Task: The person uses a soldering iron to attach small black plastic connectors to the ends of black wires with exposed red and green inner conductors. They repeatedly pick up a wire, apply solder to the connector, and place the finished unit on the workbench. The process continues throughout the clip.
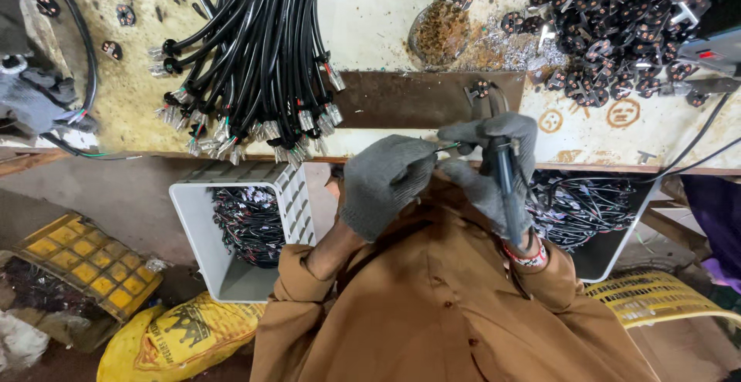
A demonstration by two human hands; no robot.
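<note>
I have both gloved hands up close to my chest, just in front of the counter (pixel 401 100) edge. My left hand (pixel 384 185) is pinched shut on the end of a thin wire (pixel 446 148), thumb and forefinger closed tight around it. My right hand (pixel 488 167) is wrapped around a dark-handled screwdriver (pixel 505 189), its handle running down along the wrist, while those fingertips meet the left ones at the wire end. I cannot tell what small part, if any, sits between the fingertips; the gloves hide it.

To do this well, I judge the left hand should keep the wire steady and let the right do the fine turning, with both wrists braced against each other so the tip does not slip off.

Room is tight. The counter edge lies directly ahead of my knuckles, with a rusty metal plate (pixel 409 98) on it just beyond. A thick bundle of black cables (pixel 258 50) with metal terminals fans out ahead to the left, its ends reaching near the counter edge. A pile of black plug inserts (pixel 617 27) fills the far right. Below the counter, a white crate (pixel 231 235) of wired pieces sits to my left and another bin (pixel 594 212) to my right, so the freest space is straight down toward my lap.
</note>
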